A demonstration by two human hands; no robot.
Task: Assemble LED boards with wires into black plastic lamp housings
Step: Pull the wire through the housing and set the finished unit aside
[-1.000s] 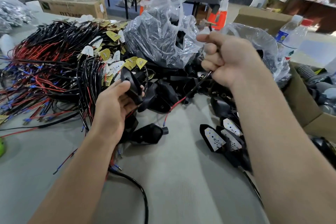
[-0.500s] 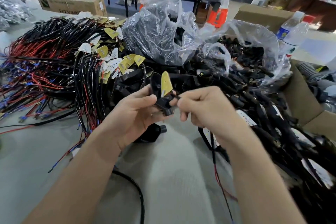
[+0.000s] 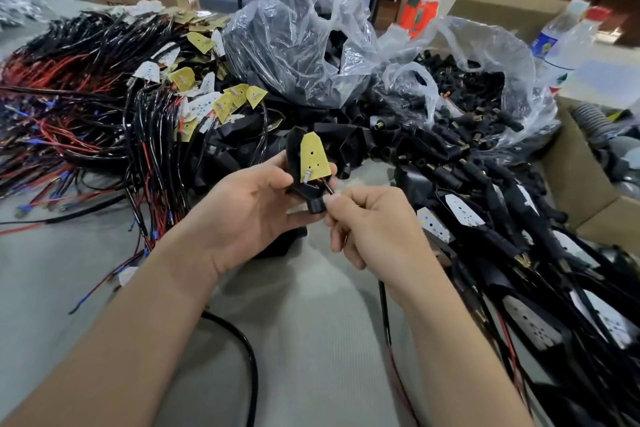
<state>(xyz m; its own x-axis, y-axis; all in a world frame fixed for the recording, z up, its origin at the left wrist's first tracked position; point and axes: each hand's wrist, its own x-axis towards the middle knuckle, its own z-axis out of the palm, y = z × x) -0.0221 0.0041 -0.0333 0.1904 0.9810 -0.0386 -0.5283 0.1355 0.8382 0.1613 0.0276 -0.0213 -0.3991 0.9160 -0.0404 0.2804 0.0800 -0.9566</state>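
Lamp housing point(image 3: 293, 151) mid-frame, long axis 12-6, stem at 6. Yellow LED board point(image 3: 313, 158) lies in it, tip at 12. Left hand point(image 3: 256, 204) grips housing; right hand point(image 3: 374, 225) pinches wire point(image 3: 328, 188) at stem. Assembled units point(image 3: 512, 246) at 3, wire pile point(image 3: 86, 97) at 10, plastic bag point(image 3: 304, 55) at 12.
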